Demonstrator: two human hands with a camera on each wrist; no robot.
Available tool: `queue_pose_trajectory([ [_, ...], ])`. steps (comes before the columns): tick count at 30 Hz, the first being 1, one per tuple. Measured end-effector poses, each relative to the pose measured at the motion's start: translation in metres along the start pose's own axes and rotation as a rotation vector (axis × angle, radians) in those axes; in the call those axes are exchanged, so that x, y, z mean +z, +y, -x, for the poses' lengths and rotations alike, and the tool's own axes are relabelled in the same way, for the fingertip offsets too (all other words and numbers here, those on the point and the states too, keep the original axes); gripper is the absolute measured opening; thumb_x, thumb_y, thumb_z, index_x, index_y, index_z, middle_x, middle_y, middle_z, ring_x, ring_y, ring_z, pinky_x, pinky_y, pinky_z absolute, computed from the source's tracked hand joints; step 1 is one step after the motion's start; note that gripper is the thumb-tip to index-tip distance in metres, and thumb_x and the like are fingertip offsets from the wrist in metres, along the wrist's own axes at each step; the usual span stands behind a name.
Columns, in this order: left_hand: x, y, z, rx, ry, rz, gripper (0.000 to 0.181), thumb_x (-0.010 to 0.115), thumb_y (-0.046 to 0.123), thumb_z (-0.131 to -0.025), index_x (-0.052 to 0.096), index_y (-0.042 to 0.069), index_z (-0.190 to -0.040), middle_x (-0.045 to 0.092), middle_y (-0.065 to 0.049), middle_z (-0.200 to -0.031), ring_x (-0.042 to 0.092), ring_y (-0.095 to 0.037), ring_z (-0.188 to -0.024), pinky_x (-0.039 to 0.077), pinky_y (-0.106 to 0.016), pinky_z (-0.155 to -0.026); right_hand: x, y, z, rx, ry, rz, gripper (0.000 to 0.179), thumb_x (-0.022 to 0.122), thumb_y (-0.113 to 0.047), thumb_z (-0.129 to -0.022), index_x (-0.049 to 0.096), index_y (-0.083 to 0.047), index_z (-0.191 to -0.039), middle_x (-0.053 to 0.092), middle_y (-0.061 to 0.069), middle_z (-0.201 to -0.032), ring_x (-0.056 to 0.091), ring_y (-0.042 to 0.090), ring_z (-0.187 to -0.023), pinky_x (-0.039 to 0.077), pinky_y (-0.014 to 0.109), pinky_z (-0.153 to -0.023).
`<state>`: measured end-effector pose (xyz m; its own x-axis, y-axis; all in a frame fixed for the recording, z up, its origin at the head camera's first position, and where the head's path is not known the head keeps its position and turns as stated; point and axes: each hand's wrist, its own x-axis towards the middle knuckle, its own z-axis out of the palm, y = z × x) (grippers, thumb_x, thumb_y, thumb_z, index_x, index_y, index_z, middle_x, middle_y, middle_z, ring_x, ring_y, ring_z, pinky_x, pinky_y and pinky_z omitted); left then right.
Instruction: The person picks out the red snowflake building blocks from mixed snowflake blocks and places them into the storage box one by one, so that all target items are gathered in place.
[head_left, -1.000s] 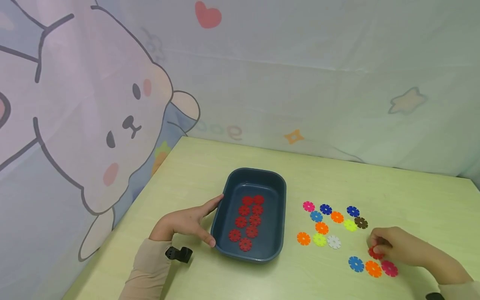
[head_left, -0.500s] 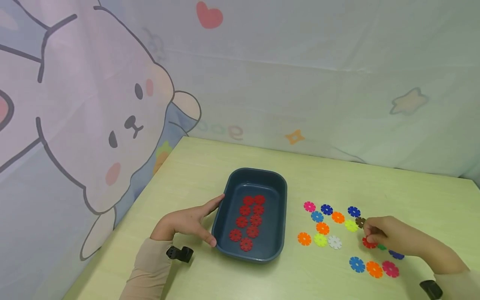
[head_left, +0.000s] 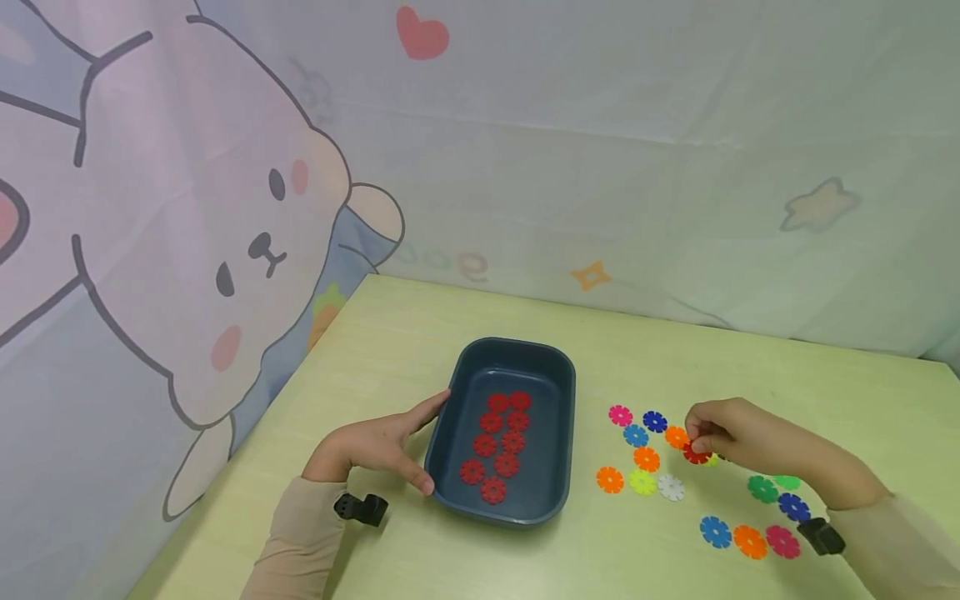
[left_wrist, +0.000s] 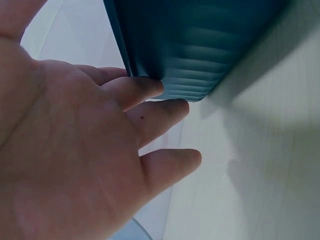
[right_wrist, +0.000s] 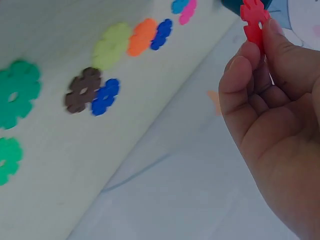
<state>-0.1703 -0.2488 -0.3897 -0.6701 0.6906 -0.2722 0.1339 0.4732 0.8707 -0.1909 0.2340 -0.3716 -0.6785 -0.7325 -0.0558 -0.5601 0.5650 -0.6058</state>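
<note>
My right hand point(head_left: 750, 437) pinches a red interlocking disc point(head_left: 697, 452) between thumb and fingers, over the loose discs right of the tray. In the right wrist view the notched red disc point(right_wrist: 254, 20) stands out past the fingertips. My left hand point(head_left: 380, 446) lies spread along the left side of the dark blue tray point(head_left: 567, 433), thumb near its front corner. Extended fingers point(left_wrist: 172, 110) touch the tray's outer wall point(left_wrist: 200, 55) in the left wrist view. Several red discs point(head_left: 507, 464) lie flat inside the tray in two rough columns.
Loose discs lie on the pale table point(head_left: 637, 567), among them a white disc point(head_left: 671, 487), an orange disc point(head_left: 610, 480) and a pink disc point(head_left: 620, 415). Green discs point(head_left: 762, 489) lie below the right forearm. A printed cloth point(head_left: 600, 167) hangs behind the table.
My right hand has moved left and away from me with the red disc, lifting it off the right-hand group and uncovering green and blue discs there. My left hand and the tray stay put.
</note>
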Motion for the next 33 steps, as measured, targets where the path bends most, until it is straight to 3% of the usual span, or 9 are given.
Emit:
queue_pose_trajectory([
  [7, 0.000, -0.001, -0.001, -0.010, 0.001, -0.006, 0.126, 0.086, 0.026, -0.072, -0.007, 0.007, -0.155, -0.004, -0.012, -0.162, -0.001, -0.032, -0.148, 0.010, -0.053, -0.116, -0.004, -0.021, -0.025, 0.047, -0.042, -0.049, 0.010, 0.062, -0.004, -0.092, 0.056, -0.010, -0.088, 0.054, -0.004, -0.075, 0.036, 0.000, -0.048, 0.038, 0.018, -0.043],
  [10, 0.000, -0.002, -0.001, -0.009, -0.002, -0.003, 0.127, 0.086, 0.027, -0.072, -0.007, 0.007, -0.155, -0.004, -0.011, -0.162, -0.001, -0.032, -0.148, 0.010, -0.053, -0.116, -0.005, -0.029, -0.036, 0.033, -0.056, -0.056, 0.010, 0.061, -0.004, -0.093, 0.056, -0.011, -0.087, 0.058, -0.004, -0.077, 0.041, 0.002, -0.052, 0.040, 0.019, -0.045],
  [15, 0.000, -0.001, -0.001, -0.009, -0.002, 0.001, 0.127, 0.087, 0.027, -0.072, -0.008, 0.007, -0.155, -0.004, -0.011, -0.162, -0.001, -0.033, -0.148, 0.010, -0.053, -0.116, -0.003, -0.041, -0.055, -0.067, -0.052, -0.023, 0.014, 0.063, -0.004, -0.092, 0.056, -0.013, -0.084, 0.057, -0.005, -0.075, 0.050, 0.006, -0.065, 0.045, 0.022, -0.060],
  [33, -0.001, -0.001, 0.001, -0.003, 0.001, 0.000, 0.127, 0.086, 0.027, -0.072, -0.007, 0.007, -0.155, -0.004, -0.012, -0.162, -0.002, -0.033, -0.148, 0.010, -0.054, -0.116, 0.030, -0.077, -0.122, -0.221, -0.116, -0.105, 0.014, 0.063, -0.013, -0.094, 0.056, -0.014, -0.081, 0.061, -0.007, -0.080, 0.056, 0.008, -0.071, 0.048, 0.024, -0.064],
])
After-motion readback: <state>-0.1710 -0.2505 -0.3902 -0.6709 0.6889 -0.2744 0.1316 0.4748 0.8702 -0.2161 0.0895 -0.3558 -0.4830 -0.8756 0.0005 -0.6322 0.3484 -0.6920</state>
